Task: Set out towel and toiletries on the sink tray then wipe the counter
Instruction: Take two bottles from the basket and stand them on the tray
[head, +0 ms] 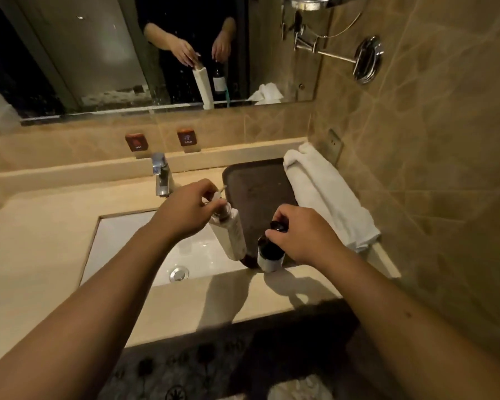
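A tall white bottle (232, 235), slim and matte with fine print down its side, is being held by its dark neck and pump top between the fingertips of the left hand (185, 210); it is tilted, its base hanging over the right edge of the glossy white sink (127, 241), just beside the tray. A squat dark brown bottle (269, 252) with a pale label band is being gripped at its black cap by the right hand (303, 235), fingers closed down over the top; its base is seen at the near edge of the tray, though whether it is resting there cannot be told. The two bottles are being kept close together, nearly touching at the bottom.

The tray (257, 186) is being shown as a dark, rounded-corner rectangle with a low rim and a dull, faintly scuffed surface, its middle bare. A white towel (326, 197), soft and thickly folded into a long roll, is lying along the tray's right side against the tiled wall. The counter (55, 203) is being seen as smooth beige stone, polished and faintly veined, with a chrome tap (161, 176) standing behind the sink and a round chrome drain (179, 274) in the basin.
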Tool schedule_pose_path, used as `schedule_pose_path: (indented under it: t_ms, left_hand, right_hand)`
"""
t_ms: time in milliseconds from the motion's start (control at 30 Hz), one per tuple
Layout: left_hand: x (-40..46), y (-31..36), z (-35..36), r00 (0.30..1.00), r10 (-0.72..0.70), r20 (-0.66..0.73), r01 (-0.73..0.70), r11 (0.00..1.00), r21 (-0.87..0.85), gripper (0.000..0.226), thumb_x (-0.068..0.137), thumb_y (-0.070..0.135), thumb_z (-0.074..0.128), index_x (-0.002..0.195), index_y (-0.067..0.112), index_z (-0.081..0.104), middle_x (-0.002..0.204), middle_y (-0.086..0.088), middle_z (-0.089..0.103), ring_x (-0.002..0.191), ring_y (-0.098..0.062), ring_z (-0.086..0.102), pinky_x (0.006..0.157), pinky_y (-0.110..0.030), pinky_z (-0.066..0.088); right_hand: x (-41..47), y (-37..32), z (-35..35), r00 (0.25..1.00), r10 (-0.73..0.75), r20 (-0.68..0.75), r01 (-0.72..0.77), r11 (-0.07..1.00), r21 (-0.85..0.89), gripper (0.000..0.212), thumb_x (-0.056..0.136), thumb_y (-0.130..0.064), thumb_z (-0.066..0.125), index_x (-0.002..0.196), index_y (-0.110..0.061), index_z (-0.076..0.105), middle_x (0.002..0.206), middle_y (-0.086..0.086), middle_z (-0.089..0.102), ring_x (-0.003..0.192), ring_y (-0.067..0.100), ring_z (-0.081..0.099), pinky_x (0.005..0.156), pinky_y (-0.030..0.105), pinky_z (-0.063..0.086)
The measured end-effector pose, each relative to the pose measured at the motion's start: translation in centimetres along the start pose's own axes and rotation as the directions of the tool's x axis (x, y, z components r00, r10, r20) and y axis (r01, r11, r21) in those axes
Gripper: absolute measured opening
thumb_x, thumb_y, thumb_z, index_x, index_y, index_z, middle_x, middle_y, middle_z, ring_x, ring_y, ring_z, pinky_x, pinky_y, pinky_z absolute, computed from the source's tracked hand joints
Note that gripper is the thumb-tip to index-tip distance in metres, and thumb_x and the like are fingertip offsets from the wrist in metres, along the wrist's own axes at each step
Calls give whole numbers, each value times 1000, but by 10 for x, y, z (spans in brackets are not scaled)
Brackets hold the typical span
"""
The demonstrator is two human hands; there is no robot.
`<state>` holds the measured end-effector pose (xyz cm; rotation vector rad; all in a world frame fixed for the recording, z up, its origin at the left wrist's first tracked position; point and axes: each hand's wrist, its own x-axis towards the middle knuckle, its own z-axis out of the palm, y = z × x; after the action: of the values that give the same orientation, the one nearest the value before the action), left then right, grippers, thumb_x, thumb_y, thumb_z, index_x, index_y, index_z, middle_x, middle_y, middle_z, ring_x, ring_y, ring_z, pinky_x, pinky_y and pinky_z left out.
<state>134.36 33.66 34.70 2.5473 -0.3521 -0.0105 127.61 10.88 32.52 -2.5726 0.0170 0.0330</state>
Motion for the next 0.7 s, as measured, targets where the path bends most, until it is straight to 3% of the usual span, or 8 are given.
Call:
schedule_pose_path:
  t_ms: [267, 400, 500, 600, 700]
  left_hand:
    - [139, -9, 15, 998, 51, -37, -51, 999, 8, 31, 94, 42, 63, 114, 19, 63, 108, -3, 69, 95, -20, 62, 78, -36, 52]
    - [202, -19, 22, 997, 77, 29, -76, 997, -10, 33, 94, 42, 63, 116, 17, 64, 110, -4, 69, 96, -23, 64, 83, -44, 56]
    - [246, -25, 28, 993, 104, 56, -104, 995, 7, 36, 94, 44, 62, 118, 18, 63, 111, -5, 69, 96, -22, 63, 80, -39, 54]
    - [282, -32, 35, 991, 108, 82, -111, 994, 23, 37, 93, 47, 61, 116, 18, 62, 110, -5, 68, 94, -22, 62, 76, -38, 52]
    - [308, -38, 42, 990, 116, 80, -119, 993, 26, 38, 93, 48, 61, 113, 17, 62, 108, -6, 68, 96, -24, 62, 81, -44, 55]
  right_hand:
    - [103, 7, 4, 996, 87, 3, -87, 996, 4, 17, 92, -40, 70, 94, -29, 57, 88, -6, 61, 77, 11, 58, 57, 19, 37]
    - [146, 6, 12, 985, 174, 9, -174, 985, 1, 22, 92, -37, 71, 83, -28, 53, 81, -6, 58, 74, 11, 56, 59, 23, 37]
    - [181, 8, 17, 978, 206, -10, -206, 978, 1, 22, 90, -36, 72, 81, -25, 55, 78, -3, 60, 72, 14, 56, 60, 26, 39]
    - [213, 12, 23, 973, 222, -57, -220, 975, 43, 22, 90, -37, 72, 79, -26, 56, 73, -4, 60, 66, 10, 55, 56, 24, 36]
    - [242, 16, 31, 973, 218, -78, -215, 976, 43, 25, 89, -37, 74, 76, -31, 53, 69, -9, 57, 62, 6, 53, 53, 20, 32]
